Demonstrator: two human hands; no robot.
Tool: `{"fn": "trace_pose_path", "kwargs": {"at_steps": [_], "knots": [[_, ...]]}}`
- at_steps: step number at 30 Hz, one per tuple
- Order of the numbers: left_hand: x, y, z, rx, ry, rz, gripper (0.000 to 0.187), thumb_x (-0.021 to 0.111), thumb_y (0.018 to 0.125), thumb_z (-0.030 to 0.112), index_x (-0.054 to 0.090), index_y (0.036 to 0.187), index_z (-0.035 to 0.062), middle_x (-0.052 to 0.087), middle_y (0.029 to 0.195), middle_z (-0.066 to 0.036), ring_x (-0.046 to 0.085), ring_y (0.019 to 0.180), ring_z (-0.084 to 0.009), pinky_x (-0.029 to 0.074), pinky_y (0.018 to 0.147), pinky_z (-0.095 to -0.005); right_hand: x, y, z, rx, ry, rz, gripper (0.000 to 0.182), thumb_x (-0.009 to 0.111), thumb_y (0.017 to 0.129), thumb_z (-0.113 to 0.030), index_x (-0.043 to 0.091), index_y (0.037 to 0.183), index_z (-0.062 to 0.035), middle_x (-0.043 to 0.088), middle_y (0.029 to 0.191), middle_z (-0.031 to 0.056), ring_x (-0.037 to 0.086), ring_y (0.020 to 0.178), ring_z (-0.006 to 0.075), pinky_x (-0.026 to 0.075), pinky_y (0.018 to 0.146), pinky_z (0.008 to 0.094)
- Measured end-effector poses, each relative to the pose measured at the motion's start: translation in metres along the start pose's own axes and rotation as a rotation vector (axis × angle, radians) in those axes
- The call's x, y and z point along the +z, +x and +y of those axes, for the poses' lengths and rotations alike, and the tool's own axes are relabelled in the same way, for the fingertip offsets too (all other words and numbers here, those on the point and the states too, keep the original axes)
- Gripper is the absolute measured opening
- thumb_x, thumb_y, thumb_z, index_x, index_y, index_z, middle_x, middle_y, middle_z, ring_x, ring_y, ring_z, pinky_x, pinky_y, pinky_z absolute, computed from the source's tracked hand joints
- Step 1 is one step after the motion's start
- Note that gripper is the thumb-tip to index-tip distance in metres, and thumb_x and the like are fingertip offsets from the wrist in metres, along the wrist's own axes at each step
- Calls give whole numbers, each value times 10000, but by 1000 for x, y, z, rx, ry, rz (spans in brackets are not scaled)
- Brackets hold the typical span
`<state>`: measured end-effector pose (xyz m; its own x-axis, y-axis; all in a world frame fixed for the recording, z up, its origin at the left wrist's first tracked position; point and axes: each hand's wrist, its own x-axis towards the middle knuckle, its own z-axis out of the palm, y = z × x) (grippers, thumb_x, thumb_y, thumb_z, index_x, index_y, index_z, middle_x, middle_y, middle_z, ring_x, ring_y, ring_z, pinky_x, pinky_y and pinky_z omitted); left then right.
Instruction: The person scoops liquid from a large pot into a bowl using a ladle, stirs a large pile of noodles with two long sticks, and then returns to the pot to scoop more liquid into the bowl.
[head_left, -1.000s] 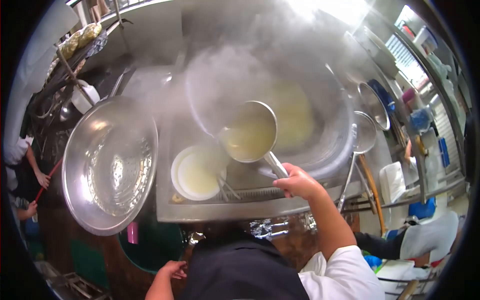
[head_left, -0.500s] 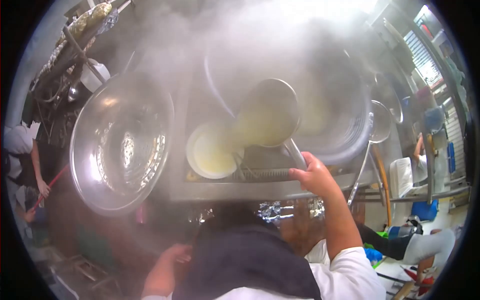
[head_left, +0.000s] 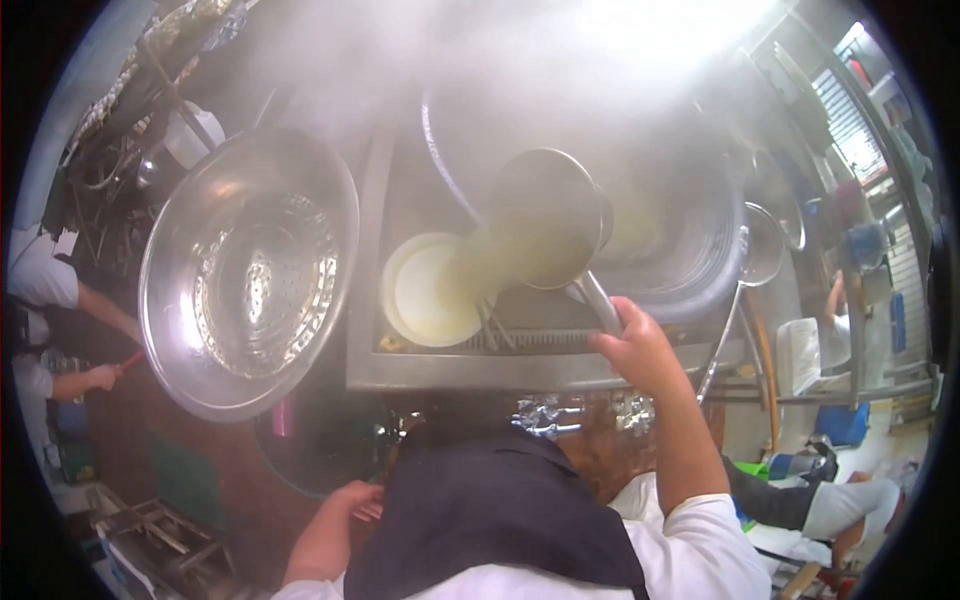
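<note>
My right hand (head_left: 640,343) is closed around the handle of a metal saucepan (head_left: 548,220). The pan is tipped to the left over a white bowl (head_left: 437,300), and a steamy, yellowish stream runs between them. Pale liquid lies in the bowl, which stands on the steel stove top (head_left: 480,370). Behind the pan, a big round pot (head_left: 690,270) is half hidden by steam. Low at my left side, my left hand (head_left: 358,502) hangs beside the dark apron (head_left: 500,500) with loosely bent fingers and nothing visible in it.
A large shiny metal basin (head_left: 255,280) stands tilted on the left. At right are a wire strainer (head_left: 762,245) and a wooden stick (head_left: 768,370). A co-worker's hand (head_left: 103,377) at far left holds a red handle. Thick steam covers the back.
The saucepan still pours in my right hand, with the bowl and the pan shifted slightly in view. Steam has thinned over the front. The co-worker's arms at left have moved up.
</note>
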<state>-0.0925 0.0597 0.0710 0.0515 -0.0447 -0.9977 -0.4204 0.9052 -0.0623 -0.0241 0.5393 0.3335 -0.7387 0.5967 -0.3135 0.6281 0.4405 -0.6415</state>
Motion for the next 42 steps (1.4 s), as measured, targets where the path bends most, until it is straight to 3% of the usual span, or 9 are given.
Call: {"fn": "trace_pose_path", "kwargs": {"at_steps": [9, 20, 22, 29, 31, 34, 38, 41, 42], "knots": [[-14, 53, -16, 18, -69, 25, 386, 509, 888, 334, 573, 1103, 20, 642, 968, -181, 652, 861, -312, 536, 723, -465, -1, 0, -3, -111, -195, 86, 431, 609, 767, -200, 515, 1165, -66, 623, 985, 202, 580, 961, 377, 452, 830, 435], [-11, 90, -30, 116, -213, -50, 360, 547, 876, 403, 606, 1003, 72, 646, 869, -72, 641, 769, -217, 498, 652, -378, 2, 13, -18, -156, -343, 53, 412, 615, 782, -200, 491, 1162, -102, 634, 927, 188, 595, 897, 385, 465, 756, 467], [-7, 73, -17, 141, -152, 123, 333, 542, 867, 368, 610, 1003, 72, 657, 841, -61, 639, 747, -192, 499, 638, -364, 4, 18, -18, -171, -349, 57, 409, 615, 787, -200, 490, 1166, -110, 635, 923, 184, 597, 894, 381, 467, 746, 467], [0, 59, -5, 142, 10, 165, 302, 529, 863, 317, 598, 1032, 77, 663, 833, -68, 618, 654, -167, 471, 526, -322, 17, 51, 5, -410, -348, 228, 395, 598, 804, -183, 501, 1185, -140, 634, 1031, 117, 608, 906, 347, 494, 759, 433], [0, 67, -11, 316, 83, 167, 289, 532, 863, 297, 596, 1009, 56, 652, 807, -81, 600, 605, -168, 452, 476, -316, 16, 70, 10, -404, -255, 272, 392, 589, 807, -169, 502, 1188, -140, 633, 1028, 124, 608, 908, 345, 491, 762, 438], [3, 54, 5, 241, 81, 157, 286, 524, 872, 279, 591, 1015, 41, 648, 799, -91, 592, 593, -173, 452, 465, -325, -2, 115, 41, -201, -263, 223, 403, 594, 782, -152, 507, 1174, -118, 638, 992, 155, 612, 902, 355, 483, 764, 450], [4, 34, 21, 347, 128, 176, 276, 515, 888, 262, 587, 1030, 37, 652, 811, -90, 587, 585, -175, 448, 462, -322, -44, 184, 112, 73, -187, 329, 295, 614, 751, -177, 594, 1027, -74, 652, 919, 188, 625, 886, 366, 480, 765, 453], [17, -1, 39, 129, -147, 250, 277, 521, 901, 270, 591, 1046, 45, 658, 828, -82, 598, 615, -168, 455, 482, -313, -85, 251, 196, 255, -247, 424, 243, 587, 792, -178, 617, 1001, -60, 662, 916, 190, 637, 861, 381, 490, 767, 465], [20, -11, 37, 45, -267, 223, 330, 573, 886, 302, 563, 1148, 101, 591, 1058, -136, 585, 855, -226, 468, 688, -372, -99, 273, 223, 312, -327, 493, 225, 561, 818, -174, 622, 999, -56, 664, 935, 187, 641, 873, 377, 495, 768, 465]]}}
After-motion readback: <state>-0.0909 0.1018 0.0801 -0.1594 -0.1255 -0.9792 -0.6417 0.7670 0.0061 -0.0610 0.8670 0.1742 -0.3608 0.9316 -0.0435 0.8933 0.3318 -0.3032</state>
